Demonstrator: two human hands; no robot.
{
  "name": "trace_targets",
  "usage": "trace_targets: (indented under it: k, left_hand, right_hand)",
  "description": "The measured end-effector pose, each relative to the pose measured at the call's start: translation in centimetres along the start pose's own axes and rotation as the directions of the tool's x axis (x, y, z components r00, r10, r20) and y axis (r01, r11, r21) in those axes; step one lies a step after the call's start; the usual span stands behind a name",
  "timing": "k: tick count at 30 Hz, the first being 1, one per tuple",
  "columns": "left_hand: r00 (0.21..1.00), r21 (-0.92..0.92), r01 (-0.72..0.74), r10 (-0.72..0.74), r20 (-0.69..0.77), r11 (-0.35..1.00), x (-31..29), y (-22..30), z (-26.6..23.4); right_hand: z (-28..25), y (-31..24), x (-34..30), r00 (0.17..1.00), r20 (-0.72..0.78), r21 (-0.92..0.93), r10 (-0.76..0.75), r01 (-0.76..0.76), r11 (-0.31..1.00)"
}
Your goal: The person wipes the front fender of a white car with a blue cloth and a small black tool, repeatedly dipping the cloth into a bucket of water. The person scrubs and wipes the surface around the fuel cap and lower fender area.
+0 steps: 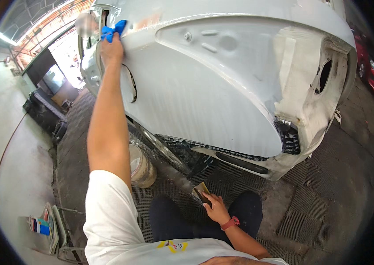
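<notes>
The rear side panel [187,97] of a car body, coated in pale grey, stretches across the middle of the view and looks wet in streaks. My left arm reaches far up along its left end. There my left hand [112,49] is closed on a crumpled blue cloth [114,31], held against the panel's upper left part. Low in front of my knees, my right hand [217,210] grips a flat sanding block [202,193] with a tan face and a dark side. The block is apart from the car. A red watch [230,223] is on my right wrist.
A whitish bucket [142,167] stands on the floor under the panel, beside the wheel opening. A folding chair [59,229] holding a blue-and-white can [40,226] is at the lower left. Ribbed mats [304,207] cover part of the floor. A red car [369,66] stands at far right.
</notes>
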State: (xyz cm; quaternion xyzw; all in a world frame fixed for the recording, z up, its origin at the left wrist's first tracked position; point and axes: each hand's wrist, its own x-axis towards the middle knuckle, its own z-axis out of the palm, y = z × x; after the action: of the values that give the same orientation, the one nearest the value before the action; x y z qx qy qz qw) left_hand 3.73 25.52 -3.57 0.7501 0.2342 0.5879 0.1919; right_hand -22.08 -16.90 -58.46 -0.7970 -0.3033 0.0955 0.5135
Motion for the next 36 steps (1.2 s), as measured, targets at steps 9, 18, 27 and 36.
trace_targets:
  k: [9, 18, 27, 36]
  left_hand:
    - [0.832, -0.455, -0.545, 0.521, -0.190, 0.704, -17.2, 17.3, -2.8]
    - [0.614, -0.488, -0.676, 0.788, 0.043, 0.552, -17.1, 12.8, -7.6]
    - [0.891, -0.206, -0.411, 0.439, 0.114, 0.888, -15.3, -0.9, -5.5]
    - [0.905, -0.303, -0.280, 0.356, 0.234, 0.911, -27.1, -5.9, -8.0]
  right_hand:
    - [-0.5, 1.0, 2.1, 0.991, 0.094, 0.010, -0.092, 0.092, 0.996]
    - [-0.6, 0.2, 2.0, 0.987, 0.137, 0.037, -0.080, 0.076, 0.996]
    - [-2.2, -0.3, 1.0, 0.991, 0.115, 0.111, -0.067, 0.054, 0.992]
    - [-13.3, -14.9, 6.3, 0.916, -0.009, 0.073, -0.402, 0.402, 0.913]
